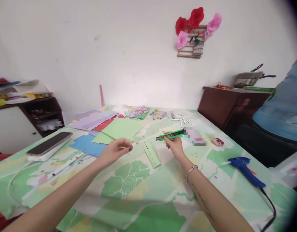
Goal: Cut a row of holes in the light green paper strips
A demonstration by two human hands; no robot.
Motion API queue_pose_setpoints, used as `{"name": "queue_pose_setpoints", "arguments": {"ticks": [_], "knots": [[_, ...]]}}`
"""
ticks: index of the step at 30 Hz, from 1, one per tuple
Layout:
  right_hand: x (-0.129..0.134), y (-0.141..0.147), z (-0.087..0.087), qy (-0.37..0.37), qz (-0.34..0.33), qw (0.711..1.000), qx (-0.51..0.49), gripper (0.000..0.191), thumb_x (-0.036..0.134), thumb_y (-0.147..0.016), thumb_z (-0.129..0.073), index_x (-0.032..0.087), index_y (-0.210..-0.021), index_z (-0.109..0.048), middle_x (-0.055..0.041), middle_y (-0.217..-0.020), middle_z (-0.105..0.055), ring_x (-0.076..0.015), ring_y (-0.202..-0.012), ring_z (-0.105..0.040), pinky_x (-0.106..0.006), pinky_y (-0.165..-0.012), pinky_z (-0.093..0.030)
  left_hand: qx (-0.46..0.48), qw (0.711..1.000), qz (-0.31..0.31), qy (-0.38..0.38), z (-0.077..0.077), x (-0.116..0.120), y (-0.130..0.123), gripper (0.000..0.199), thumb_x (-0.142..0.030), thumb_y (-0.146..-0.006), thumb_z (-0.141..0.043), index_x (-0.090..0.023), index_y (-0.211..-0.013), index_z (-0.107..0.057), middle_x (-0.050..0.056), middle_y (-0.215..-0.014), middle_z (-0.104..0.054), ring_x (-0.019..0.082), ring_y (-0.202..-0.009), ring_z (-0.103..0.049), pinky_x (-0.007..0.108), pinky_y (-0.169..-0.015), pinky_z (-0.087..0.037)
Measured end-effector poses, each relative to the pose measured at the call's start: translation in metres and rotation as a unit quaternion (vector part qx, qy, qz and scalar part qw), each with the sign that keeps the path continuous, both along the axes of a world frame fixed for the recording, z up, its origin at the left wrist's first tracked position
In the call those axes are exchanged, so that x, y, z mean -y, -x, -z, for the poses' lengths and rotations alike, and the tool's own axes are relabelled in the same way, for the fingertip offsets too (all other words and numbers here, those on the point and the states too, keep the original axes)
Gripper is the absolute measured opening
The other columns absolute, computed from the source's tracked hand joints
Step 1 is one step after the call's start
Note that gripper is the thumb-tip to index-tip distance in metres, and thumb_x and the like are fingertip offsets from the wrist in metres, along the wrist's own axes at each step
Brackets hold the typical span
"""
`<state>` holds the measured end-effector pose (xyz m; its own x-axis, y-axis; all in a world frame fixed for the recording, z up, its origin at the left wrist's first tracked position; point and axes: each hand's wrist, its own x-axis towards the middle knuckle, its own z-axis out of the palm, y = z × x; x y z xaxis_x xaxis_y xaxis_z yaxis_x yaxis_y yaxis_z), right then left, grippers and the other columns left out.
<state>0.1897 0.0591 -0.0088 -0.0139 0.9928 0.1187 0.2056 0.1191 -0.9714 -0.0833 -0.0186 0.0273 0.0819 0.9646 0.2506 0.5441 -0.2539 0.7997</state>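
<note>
My right hand (174,145) grips a green box cutter (171,134) between thumb and fingers, raised a little above the table. Left of it lies a strip of light green paper (152,154) with a row of small dark holes or dots along it. My left hand (117,149) hovers beside the strip, fingers curved and thumb apart from them, with nothing in it. Just behind that hand, light green paper sheets (123,129) overlap a blue sheet (87,145).
A blue glue gun (247,170) with a black cord lies at the right. A phone (50,142) rests on a white block at the left, near markers (65,166). Paper scraps (138,111), crayons (163,115) and white sticks (184,121) lie at the back.
</note>
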Motion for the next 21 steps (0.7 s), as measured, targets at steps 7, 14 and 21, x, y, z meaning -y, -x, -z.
{"name": "queue_pose_setpoints", "arguments": {"ticks": [7,14,21], "knots": [[0.007,-0.002,-0.011,-0.045,-0.025,0.997,-0.06,0.032,0.031,-0.091,-0.055,0.015,-0.119,-0.054,-0.0089,-0.118,-0.057,-0.0203,-0.099,-0.06,-0.04,-0.082,-0.053,-0.144,0.987,-0.027,0.072,0.034,-0.096,-0.052,0.034,-0.034,-0.088,-0.056,-0.015,-0.117,-0.054,0.009,-0.12,-0.056,0.023,-0.104,-0.057,0.045,-0.087,-0.049],[0.009,-0.011,-0.016,-0.122,0.023,0.982,-0.146,0.033,0.036,-0.075,-0.072,0.015,-0.1,-0.066,0.0011,-0.065,-0.062,-0.0127,-0.056,-0.055,-0.028,-0.056,-0.048,-0.129,0.986,0.006,0.107,0.044,-0.106,-0.054,0.032,-0.034,-0.089,-0.056,-0.015,-0.115,-0.055,0.009,-0.116,-0.058,0.021,-0.1,-0.059,0.043,-0.085,-0.051],[0.025,-0.006,-0.026,-0.148,-0.005,0.968,-0.203,0.037,0.037,-0.073,-0.073,0.019,-0.105,-0.067,-0.0049,-0.083,-0.071,-0.0183,-0.073,-0.065,-0.038,-0.078,-0.052,0.053,0.994,0.036,0.085,0.027,-0.093,-0.042,0.031,-0.035,-0.091,-0.053,-0.014,-0.113,-0.055,0.007,-0.104,-0.061,0.016,-0.084,-0.062,0.034,-0.072,-0.054]]}}
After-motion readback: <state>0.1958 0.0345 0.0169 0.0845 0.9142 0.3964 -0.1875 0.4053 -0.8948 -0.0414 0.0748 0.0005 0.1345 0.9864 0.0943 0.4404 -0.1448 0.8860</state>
